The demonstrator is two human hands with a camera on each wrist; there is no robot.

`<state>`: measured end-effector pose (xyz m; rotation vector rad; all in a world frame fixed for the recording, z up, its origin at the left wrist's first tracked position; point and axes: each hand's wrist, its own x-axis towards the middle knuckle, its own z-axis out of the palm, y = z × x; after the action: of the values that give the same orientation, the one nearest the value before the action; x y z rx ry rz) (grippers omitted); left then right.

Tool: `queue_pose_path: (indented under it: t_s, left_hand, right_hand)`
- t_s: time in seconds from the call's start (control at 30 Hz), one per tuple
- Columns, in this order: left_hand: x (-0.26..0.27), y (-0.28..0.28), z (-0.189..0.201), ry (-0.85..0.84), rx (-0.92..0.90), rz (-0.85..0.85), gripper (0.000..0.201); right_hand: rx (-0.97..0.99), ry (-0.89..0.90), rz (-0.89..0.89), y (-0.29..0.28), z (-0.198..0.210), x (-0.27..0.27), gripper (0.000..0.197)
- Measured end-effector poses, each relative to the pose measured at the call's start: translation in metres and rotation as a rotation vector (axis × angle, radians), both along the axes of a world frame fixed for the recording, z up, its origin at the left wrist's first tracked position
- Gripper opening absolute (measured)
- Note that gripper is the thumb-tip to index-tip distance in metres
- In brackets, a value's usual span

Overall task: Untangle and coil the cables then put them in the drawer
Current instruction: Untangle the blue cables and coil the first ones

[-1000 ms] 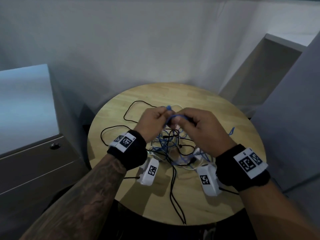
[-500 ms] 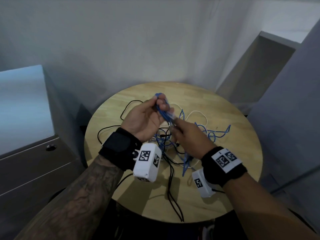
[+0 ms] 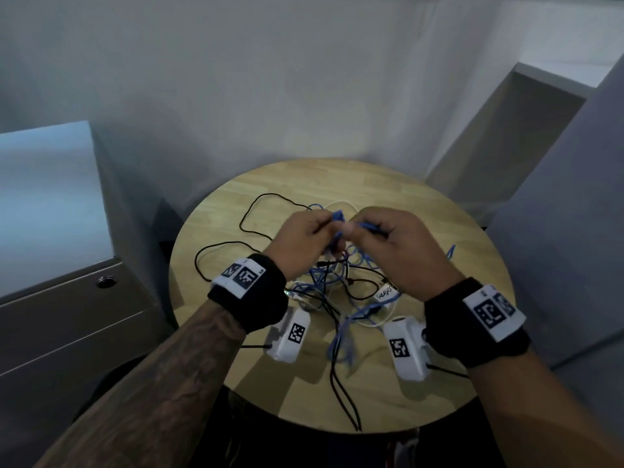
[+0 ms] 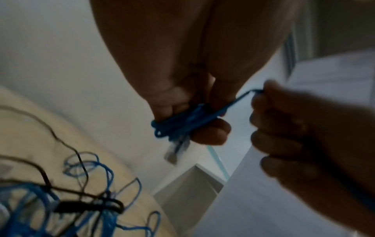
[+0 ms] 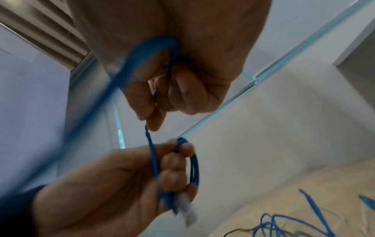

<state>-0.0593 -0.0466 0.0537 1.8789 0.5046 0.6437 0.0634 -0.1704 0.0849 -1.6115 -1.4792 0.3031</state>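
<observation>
Both hands are raised over the round wooden table (image 3: 439, 231). My left hand (image 3: 305, 236) grips a small coil of the blue cable (image 4: 178, 123), its clear plug (image 4: 174, 152) hanging from the fingers. My right hand (image 3: 393, 243) pinches the same blue cable (image 5: 151, 147) a short way from the coil, with a loop passing over its palm. The rest of the blue cable trails down into a tangle (image 3: 334, 282) of blue, black and white cables on the table beneath the hands.
A grey drawer cabinet (image 3: 67, 315) with a round lock stands left of the table. An open white box-like unit (image 3: 506, 136) is at the back right. Black cable loops (image 3: 250, 224) spread to the table's left, and two black leads (image 3: 344, 400) hang over the front edge.
My hands have come back together at the same height; half a second ago the left was raised with the coil while the right pulled cable lower down. Another turn lies in the left hand's coil.
</observation>
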Motion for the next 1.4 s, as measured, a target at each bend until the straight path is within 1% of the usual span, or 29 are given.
queue_pose_path:
  t_s: [0.07, 0.1, 0.17, 0.23, 0.3, 0.37, 0.43, 0.5, 0.57, 0.63, 0.7, 0.73, 0.8, 0.87, 0.93, 0.97, 1.0, 1.1, 1.17, 1.23, 1.33, 1.4]
  left_hand:
    - [0.002, -0.005, 0.003, -0.024, -0.281, -0.155, 0.034]
    - [0.002, -0.007, 0.005, -0.033, -0.385, -0.216, 0.035]
    - [0.001, -0.01, 0.01, -0.046, -0.5, -0.311, 0.03]
    - [0.002, -0.011, 0.016, -0.088, -0.619, -0.359, 0.024]
    - [0.001, -0.012, 0.019, -0.186, -0.766, -0.348, 0.027]
    - [0.001, -0.009, 0.018, -0.342, -0.919, -0.303, 0.029]
    - [0.001, -0.001, 0.016, -0.497, -1.054, -0.255, 0.03]
    - [-0.002, 0.011, 0.014, -0.633, -1.124, -0.18, 0.029]
    - [-0.005, 0.022, 0.011, -0.726, -1.126, -0.095, 0.026]
    - [-0.006, 0.029, 0.008, -0.761, -1.074, -0.02, 0.025]
    - [-0.004, 0.03, 0.002, -0.743, -0.963, 0.064, 0.024]
    - [-0.003, 0.029, -0.001, -0.711, -0.866, 0.118, 0.022]
    - [-0.001, 0.026, -0.006, -0.581, -0.586, 0.228, 0.019]
    - [-0.001, 0.022, -0.009, -0.38, -0.261, 0.259, 0.019]
    - [-0.001, 0.018, -0.008, -0.166, 0.012, 0.199, 0.024]
    - [-0.002, 0.014, -0.006, -0.069, 0.099, 0.146, 0.027]
    - [-0.002, 0.01, -0.004, 0.003, 0.13, 0.08, 0.03]
    - [-0.001, -0.001, 0.001, 0.075, 0.011, -0.122, 0.042]
    - [0.0, -0.007, 0.003, 0.098, -0.056, -0.193, 0.041]
    - [0.0, -0.009, 0.006, 0.07, -0.219, -0.247, 0.036]
    - [-0.002, -0.009, 0.011, -0.024, -0.493, -0.324, 0.029]
    - [-0.003, -0.01, 0.013, -0.103, -0.613, -0.398, 0.025]
  right_hand:
    - [0.091, 0.02, -0.085, -0.001, 0.001, 0.016, 0.019]
    - [0.127, 0.028, -0.124, 0.0, -0.001, 0.023, 0.016]
    - [0.169, 0.052, -0.167, 0.001, -0.007, 0.032, 0.012]
    - [0.171, 0.052, -0.182, 0.004, -0.016, 0.033, 0.011]
    - [0.149, 0.008, -0.156, 0.009, -0.026, 0.029, 0.015]
    - [0.081, -0.021, -0.118, 0.015, -0.036, 0.02, 0.02]
    - [-0.041, -0.016, -0.082, 0.019, -0.041, 0.011, 0.021]
    - [-0.169, -0.059, -0.023, 0.019, -0.043, 0.003, 0.024]
    - [-0.273, -0.135, 0.048, 0.016, -0.044, -0.004, 0.025]
    - [-0.336, -0.194, 0.109, 0.013, -0.041, -0.011, 0.026]
    - [-0.373, -0.294, 0.146, 0.01, -0.036, -0.019, 0.026]
    - [-0.39, -0.334, 0.154, 0.008, -0.033, -0.021, 0.025]
    - [-0.387, -0.331, 0.152, 0.003, -0.025, -0.02, 0.026]
    - [-0.325, -0.242, 0.096, -0.001, -0.015, -0.013, 0.023]
    - [-0.201, -0.158, -0.002, -0.003, -0.008, -0.001, 0.014]
    - [-0.122, -0.147, -0.051, -0.004, -0.006, 0.005, 0.011]
    - [-0.044, -0.161, -0.098, -0.005, -0.005, 0.012, 0.009]
    - [0.107, -0.245, -0.183, -0.005, -0.008, 0.03, 0.011]
    - [0.143, -0.25, -0.199, -0.003, -0.014, 0.039, 0.014]
    - [0.173, -0.246, -0.199, 0.0, -0.021, 0.042, 0.016]
    - [0.204, -0.222, -0.202, 0.005, -0.028, 0.039, 0.018]
    - [0.184, -0.211, -0.191, 0.008, -0.031, 0.035, 0.02]
